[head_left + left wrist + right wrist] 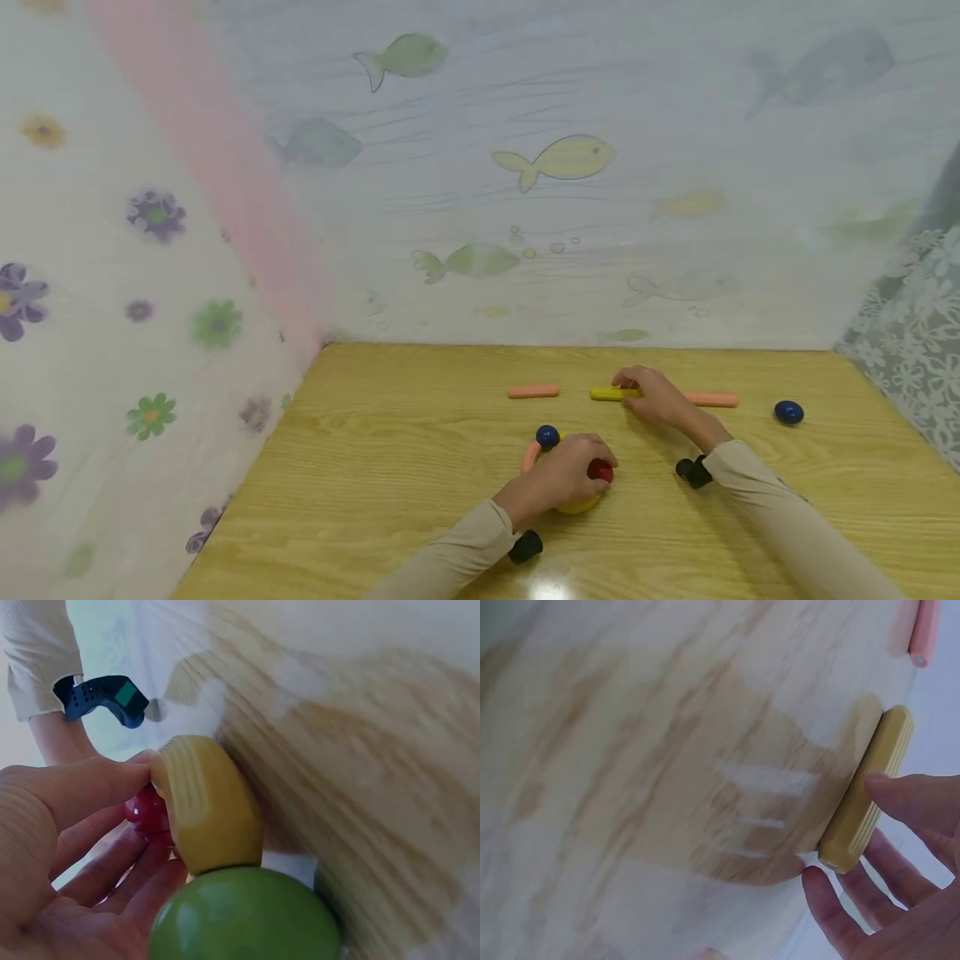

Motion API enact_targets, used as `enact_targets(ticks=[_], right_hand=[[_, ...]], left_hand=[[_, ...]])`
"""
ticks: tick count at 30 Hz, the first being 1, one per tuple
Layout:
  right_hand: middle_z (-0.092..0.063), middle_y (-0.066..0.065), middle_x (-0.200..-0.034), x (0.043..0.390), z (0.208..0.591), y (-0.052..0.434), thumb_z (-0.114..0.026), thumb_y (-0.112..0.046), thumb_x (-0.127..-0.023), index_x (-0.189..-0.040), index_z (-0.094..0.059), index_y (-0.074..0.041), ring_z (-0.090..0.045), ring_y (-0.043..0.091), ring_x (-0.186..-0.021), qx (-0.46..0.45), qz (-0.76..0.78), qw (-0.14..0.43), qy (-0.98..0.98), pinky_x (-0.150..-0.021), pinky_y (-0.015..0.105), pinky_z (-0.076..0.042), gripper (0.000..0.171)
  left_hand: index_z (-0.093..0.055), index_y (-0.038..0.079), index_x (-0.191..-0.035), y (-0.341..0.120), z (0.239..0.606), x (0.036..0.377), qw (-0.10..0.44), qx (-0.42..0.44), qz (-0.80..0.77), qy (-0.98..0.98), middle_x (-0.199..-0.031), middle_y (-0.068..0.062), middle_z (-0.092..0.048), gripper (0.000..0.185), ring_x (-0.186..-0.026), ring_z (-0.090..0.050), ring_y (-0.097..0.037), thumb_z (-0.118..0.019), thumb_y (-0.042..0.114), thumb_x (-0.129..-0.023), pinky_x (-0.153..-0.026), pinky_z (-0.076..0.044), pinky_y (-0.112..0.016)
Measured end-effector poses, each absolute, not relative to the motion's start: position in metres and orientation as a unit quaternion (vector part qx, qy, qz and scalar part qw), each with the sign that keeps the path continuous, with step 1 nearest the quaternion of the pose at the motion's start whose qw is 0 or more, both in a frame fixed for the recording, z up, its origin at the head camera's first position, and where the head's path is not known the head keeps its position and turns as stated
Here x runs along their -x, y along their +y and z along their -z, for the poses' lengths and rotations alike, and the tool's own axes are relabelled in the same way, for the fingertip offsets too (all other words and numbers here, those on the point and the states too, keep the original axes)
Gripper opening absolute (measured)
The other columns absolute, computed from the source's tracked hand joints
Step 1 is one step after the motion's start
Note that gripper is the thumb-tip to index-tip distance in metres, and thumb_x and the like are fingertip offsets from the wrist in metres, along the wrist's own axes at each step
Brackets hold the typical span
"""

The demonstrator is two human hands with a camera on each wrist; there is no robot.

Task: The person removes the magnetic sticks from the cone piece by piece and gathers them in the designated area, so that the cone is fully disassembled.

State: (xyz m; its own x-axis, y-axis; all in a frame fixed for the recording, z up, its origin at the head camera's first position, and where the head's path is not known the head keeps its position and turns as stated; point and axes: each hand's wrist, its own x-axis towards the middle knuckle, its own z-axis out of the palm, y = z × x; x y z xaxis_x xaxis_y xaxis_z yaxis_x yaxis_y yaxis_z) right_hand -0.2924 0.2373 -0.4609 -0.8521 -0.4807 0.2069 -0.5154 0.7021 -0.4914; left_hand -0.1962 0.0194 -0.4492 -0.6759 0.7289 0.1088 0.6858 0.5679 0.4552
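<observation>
My left hand (pixel 558 475) grips a joined toy at the table's middle. Its thumb presses a yellow curved bar (pixel 214 814), and a red ball (pixel 146 811) lies between thumb and fingers. A glossy green ball (pixel 244 919) adjoins the bar in the left wrist view. On the toy's far left, a dark blue ball (pixel 547 436) meets an orange curved bar (pixel 530 457). Farther back, my right hand (pixel 656 398) pinches a straight yellow bar (pixel 866 787) lying on the table, thumb on one side and fingers on the other. The hand hides part of the bar in the head view.
A short orange bar (pixel 533 391) lies left of the yellow one, a longer orange bar (pixel 712 400) to its right. Another dark blue ball (pixel 789 412) rests farther right on the wooden table (pixel 390 467). Fish-patterned cloth (pixel 450 308) hangs behind the back edge.
</observation>
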Motion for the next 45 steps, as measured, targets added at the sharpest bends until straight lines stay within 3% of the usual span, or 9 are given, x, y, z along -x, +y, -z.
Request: enact_targets(ticks=[8,14,20,25,33,39,45], right_hand=[[-0.060,0.019,-0.103,0.279,0.456,0.238,-0.065,0.003,-0.083,-0.105,-0.064,0.004,-0.056,0.038,-0.095,-0.292,-0.269,0.051,-0.916,-0.079,0.052,-0.047,0.022],[-0.061,0.016,-0.098,0.267,0.447,0.240,-0.065,0.003,-0.084,-0.103,-0.064,0.003,-0.055,0.032,-0.088,-0.314,-0.272,0.058,-0.908,-0.074,0.047,-0.047,0.020],[-0.060,0.014,-0.105,0.246,0.440,0.244,-0.064,0.001,-0.087,-0.109,-0.063,0.001,-0.056,0.035,-0.096,-0.320,-0.287,0.026,-0.903,-0.079,0.051,-0.047,0.021],[-0.061,0.012,-0.105,0.225,0.437,0.237,-0.065,0.000,-0.087,-0.109,-0.062,0.001,-0.057,0.034,-0.095,-0.351,-0.292,0.024,-0.889,-0.077,0.049,-0.048,0.022],[-0.061,0.000,-0.102,0.189,0.435,0.208,-0.071,0.001,-0.081,-0.100,-0.066,-0.010,-0.057,0.021,-0.095,-0.417,-0.297,0.036,-0.858,-0.077,0.042,-0.049,0.022],[-0.063,-0.006,-0.097,0.170,0.446,0.179,-0.076,-0.003,-0.075,-0.093,-0.069,-0.016,-0.054,0.012,-0.090,-0.459,-0.266,0.066,-0.845,-0.077,0.039,-0.044,0.023],[-0.065,-0.011,-0.092,0.165,0.456,0.159,-0.077,-0.014,-0.079,-0.092,-0.071,-0.017,-0.058,0.005,-0.088,-0.438,-0.239,0.028,-0.866,-0.086,0.049,-0.042,0.015]], left_hand=[[-0.070,0.013,-0.110,0.018,0.447,0.199,0.081,-0.400,-0.256,0.876,-0.109,0.006,-0.062,0.025,-0.099,-0.055,-0.002,-0.072,0.015,-0.085,-0.076,-0.043,-0.009],[-0.071,0.011,-0.107,0.014,0.445,0.204,0.081,-0.415,-0.249,0.871,-0.107,0.004,-0.063,0.022,-0.096,-0.057,-0.003,-0.072,0.012,-0.085,-0.077,-0.043,-0.010],[-0.072,0.009,-0.105,0.003,0.442,0.208,0.084,-0.407,-0.272,0.868,-0.104,0.002,-0.063,0.023,-0.093,-0.057,-0.005,-0.071,0.006,-0.082,-0.073,-0.043,-0.010],[-0.071,0.010,-0.107,-0.022,0.445,0.206,0.074,-0.417,-0.288,0.859,-0.107,0.003,-0.063,0.023,-0.098,-0.058,-0.009,-0.070,0.008,-0.084,-0.079,-0.046,-0.016],[-0.071,0.011,-0.106,-0.060,0.447,0.186,0.075,-0.427,-0.288,0.854,-0.107,0.006,-0.061,0.019,-0.079,-0.055,-0.004,-0.070,0.018,-0.088,-0.068,-0.046,-0.014],[-0.070,0.014,-0.109,-0.070,0.457,0.176,0.046,-0.431,-0.277,0.857,-0.107,0.007,-0.060,0.026,-0.093,-0.053,-0.004,-0.072,0.025,-0.086,-0.079,-0.045,-0.017],[-0.069,0.015,-0.109,-0.070,0.462,0.176,0.037,-0.419,-0.291,0.859,-0.106,0.008,-0.060,0.027,-0.093,-0.052,-0.003,-0.073,0.025,-0.084,-0.079,-0.045,-0.016]])
